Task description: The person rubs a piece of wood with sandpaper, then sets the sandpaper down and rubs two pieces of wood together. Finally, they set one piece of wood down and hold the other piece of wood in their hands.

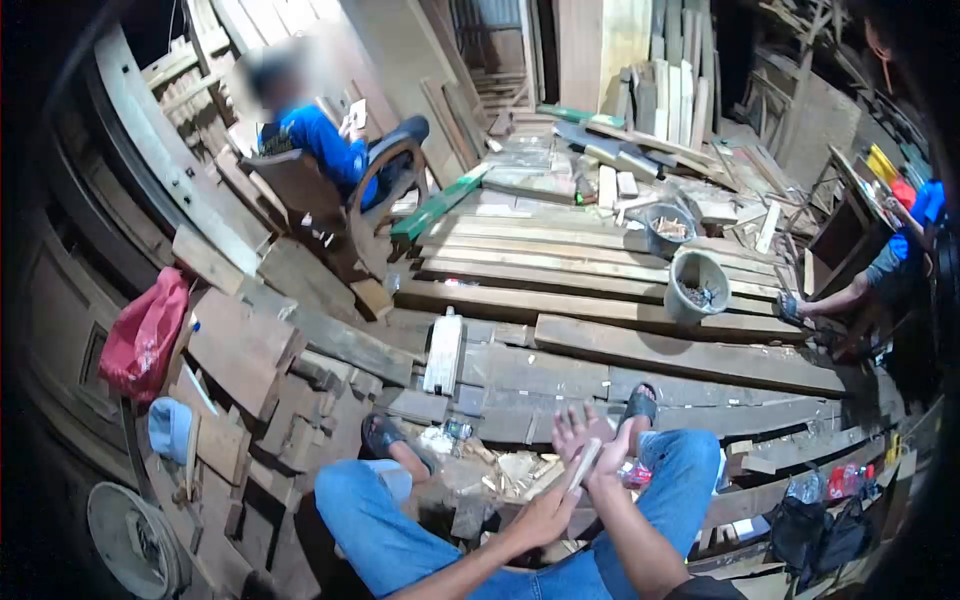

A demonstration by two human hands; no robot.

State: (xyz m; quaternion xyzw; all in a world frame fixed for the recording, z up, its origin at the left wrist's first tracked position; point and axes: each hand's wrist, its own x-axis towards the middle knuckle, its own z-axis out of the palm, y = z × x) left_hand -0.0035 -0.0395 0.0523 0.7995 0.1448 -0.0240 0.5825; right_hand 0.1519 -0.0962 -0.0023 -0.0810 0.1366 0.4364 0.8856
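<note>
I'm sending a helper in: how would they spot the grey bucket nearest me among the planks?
Start at the wide run of planks across the middle of the floor. Two grey buckets stand toward its right end; take the nearer bucket, the one in front of the far bucket and closer to the sandalled foot at the right. It is the larger, tilted toward the camera, with small dark bits inside.

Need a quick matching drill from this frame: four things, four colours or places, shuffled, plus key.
Things:
1. bag
2. bucket
3. small wood piece
4. seated person's shirt

Descriptions:
A. blue
B. red, at the left on stacked boards
C. between the left hand and right hand
D. grey, standing on the planks

Pairs: 1-B, 2-D, 3-C, 4-A
</note>
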